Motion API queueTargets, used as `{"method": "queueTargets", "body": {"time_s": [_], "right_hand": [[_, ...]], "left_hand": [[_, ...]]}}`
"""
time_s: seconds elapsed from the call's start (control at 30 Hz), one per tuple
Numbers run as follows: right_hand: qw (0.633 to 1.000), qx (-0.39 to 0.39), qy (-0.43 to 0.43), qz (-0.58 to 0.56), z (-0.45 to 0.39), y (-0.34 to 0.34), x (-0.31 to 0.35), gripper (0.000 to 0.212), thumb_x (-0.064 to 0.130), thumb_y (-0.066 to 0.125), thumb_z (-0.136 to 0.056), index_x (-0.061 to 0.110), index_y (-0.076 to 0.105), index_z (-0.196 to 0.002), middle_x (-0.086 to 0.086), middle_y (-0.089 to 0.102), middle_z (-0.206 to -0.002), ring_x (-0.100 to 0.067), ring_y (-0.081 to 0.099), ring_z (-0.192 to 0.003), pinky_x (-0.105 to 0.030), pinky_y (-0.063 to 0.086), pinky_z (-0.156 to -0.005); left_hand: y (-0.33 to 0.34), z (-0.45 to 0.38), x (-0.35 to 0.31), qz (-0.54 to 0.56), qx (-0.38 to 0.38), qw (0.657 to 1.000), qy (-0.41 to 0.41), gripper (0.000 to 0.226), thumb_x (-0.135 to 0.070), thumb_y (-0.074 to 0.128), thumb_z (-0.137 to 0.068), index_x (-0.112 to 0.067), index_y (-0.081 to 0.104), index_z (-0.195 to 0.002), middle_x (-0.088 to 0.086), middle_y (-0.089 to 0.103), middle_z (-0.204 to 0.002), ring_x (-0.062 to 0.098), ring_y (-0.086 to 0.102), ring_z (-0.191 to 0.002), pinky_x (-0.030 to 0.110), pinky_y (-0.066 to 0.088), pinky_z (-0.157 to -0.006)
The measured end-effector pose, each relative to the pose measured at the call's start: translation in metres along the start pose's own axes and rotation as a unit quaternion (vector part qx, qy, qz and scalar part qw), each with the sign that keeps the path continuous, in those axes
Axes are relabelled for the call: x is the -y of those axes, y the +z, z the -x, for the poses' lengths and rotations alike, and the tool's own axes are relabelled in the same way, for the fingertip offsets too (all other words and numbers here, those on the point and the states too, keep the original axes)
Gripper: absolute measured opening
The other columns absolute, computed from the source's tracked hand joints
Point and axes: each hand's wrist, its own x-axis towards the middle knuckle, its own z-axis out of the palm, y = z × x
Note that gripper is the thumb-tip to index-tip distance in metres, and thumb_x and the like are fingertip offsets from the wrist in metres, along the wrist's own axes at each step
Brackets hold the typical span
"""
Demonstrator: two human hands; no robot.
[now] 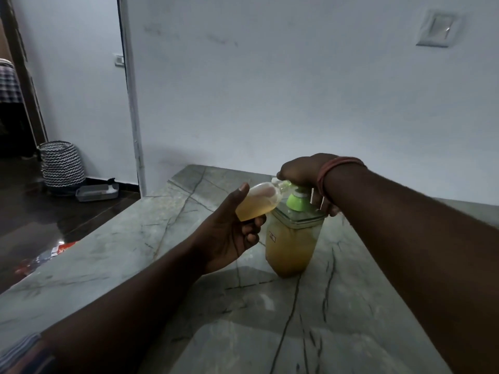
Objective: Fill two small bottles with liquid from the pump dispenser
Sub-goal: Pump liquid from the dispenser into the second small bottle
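A clear pump dispenser (pixel 290 249) with amber liquid and a green collar stands on the grey marble counter (pixel 189 306). My right hand (pixel 305 172) lies on top of the pump head, fingers closed over it. My left hand (pixel 229 233) holds a small clear bottle (pixel 258 202) tilted almost flat, its mouth up against the pump spout. The small bottle is partly filled with the same amber liquid. Only one small bottle is in view.
The counter meets a white wall behind the dispenser and ends at an edge on the left. Beyond that edge are a dark floor, a zigzag-patterned basket (pixel 62 164), a grey tray (pixel 97 192) and a doorway.
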Motion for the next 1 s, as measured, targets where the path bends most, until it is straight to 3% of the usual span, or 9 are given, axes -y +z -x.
{"method": "queueTargets", "body": {"time_s": [0.07,0.13,0.3,0.5,0.63,0.7,0.83,0.93,1.0], "right_hand": [[1.0,0.022,-0.003,0.017,-0.001,-0.005,-0.003,0.038,0.032,0.039,-0.097,0.004,0.054,-0.076,-0.016,0.057,-0.063,-0.026,0.056,-0.044,-0.022,0.047,-0.043],[0.999,-0.007,-0.031,0.011,-0.002,-0.002,-0.003,0.034,0.031,0.04,-0.096,0.004,0.058,-0.088,-0.014,0.061,-0.074,-0.026,0.058,-0.055,-0.028,0.051,-0.057],[0.998,0.01,-0.029,-0.053,-0.011,0.01,-0.001,0.034,0.014,0.035,-0.101,-0.003,0.054,-0.124,-0.021,0.054,-0.127,-0.032,0.053,-0.111,-0.033,0.04,-0.09],[1.0,-0.011,-0.021,0.02,-0.011,0.005,-0.004,0.033,0.023,0.035,-0.096,0.007,0.049,-0.072,-0.01,0.054,-0.068,-0.022,0.05,-0.057,-0.026,0.037,-0.055],[0.999,0.018,0.029,0.02,-0.009,-0.005,-0.005,0.042,0.036,0.041,-0.093,0.0,0.052,-0.074,-0.021,0.061,-0.063,-0.025,0.055,-0.027,-0.025,0.048,-0.036],[1.0,-0.01,0.009,0.01,-0.011,-0.003,-0.005,0.038,0.033,0.041,-0.093,0.0,0.058,-0.086,-0.02,0.064,-0.075,-0.028,0.063,-0.04,-0.028,0.051,-0.044],[0.999,0.0,-0.039,-0.026,-0.02,0.013,0.001,0.035,0.011,0.035,-0.101,-0.004,0.051,-0.128,-0.022,0.051,-0.131,-0.034,0.049,-0.121,-0.032,0.04,-0.095],[0.998,0.0,-0.051,0.021,-0.02,0.011,-0.003,0.033,0.01,0.033,-0.101,-0.002,0.053,-0.126,-0.02,0.054,-0.127,-0.033,0.051,-0.115,-0.032,0.04,-0.09],[0.996,-0.003,-0.064,0.062,-0.016,0.011,-0.003,0.027,0.008,0.033,-0.099,0.003,0.058,-0.109,-0.017,0.059,-0.11,-0.027,0.055,-0.09,-0.029,0.039,-0.068]], "left_hand": [[0.0,-0.001,0.001,0.006,0.004,1.0,0.004,0.061,-0.052,0.074,-0.084,-0.011,0.067,-0.128,0.007,0.056,-0.081,0.007,0.048,-0.057,0.021,0.05,-0.055],[0.0,0.0,0.0,-0.003,0.011,1.0,0.002,0.058,-0.052,0.072,-0.085,-0.013,0.067,-0.128,0.006,0.057,-0.081,0.007,0.049,-0.057,0.02,0.05,-0.055],[-0.001,-0.001,0.0,-0.017,0.006,1.0,0.008,0.059,-0.054,0.071,-0.085,-0.012,0.068,-0.126,0.005,0.057,-0.08,0.007,0.049,-0.057,0.02,0.05,-0.055],[0.001,0.002,-0.001,-0.015,-0.008,1.0,-0.001,0.057,-0.056,0.075,-0.081,-0.014,0.073,-0.12,0.005,0.057,-0.079,0.007,0.048,-0.058,0.02,0.05,-0.055],[0.002,0.002,-0.001,0.0,-0.013,1.0,0.0,0.059,-0.053,0.078,-0.079,-0.011,0.072,-0.12,0.007,0.057,-0.08,0.008,0.048,-0.057,0.021,0.05,-0.054],[0.001,0.0,-0.001,-0.006,-0.005,1.0,0.002,0.058,-0.054,0.077,-0.08,-0.012,0.072,-0.12,0.006,0.057,-0.08,0.007,0.048,-0.057,0.021,0.049,-0.054],[-0.002,-0.001,-0.001,-0.012,-0.002,1.0,0.0,0.058,-0.057,0.074,-0.082,-0.014,0.072,-0.12,0.005,0.058,-0.078,0.007,0.049,-0.057,0.02,0.049,-0.055],[-0.001,-0.002,-0.001,-0.013,-0.012,1.0,0.003,0.057,-0.057,0.076,-0.08,-0.014,0.074,-0.117,0.005,0.057,-0.079,0.007,0.049,-0.057,0.02,0.049,-0.054],[-0.001,-0.001,-0.001,-0.012,-0.02,1.0,0.002,0.059,-0.057,0.077,-0.078,-0.013,0.074,-0.117,0.006,0.056,-0.079,0.007,0.048,-0.057,0.02,0.048,-0.054]]}}
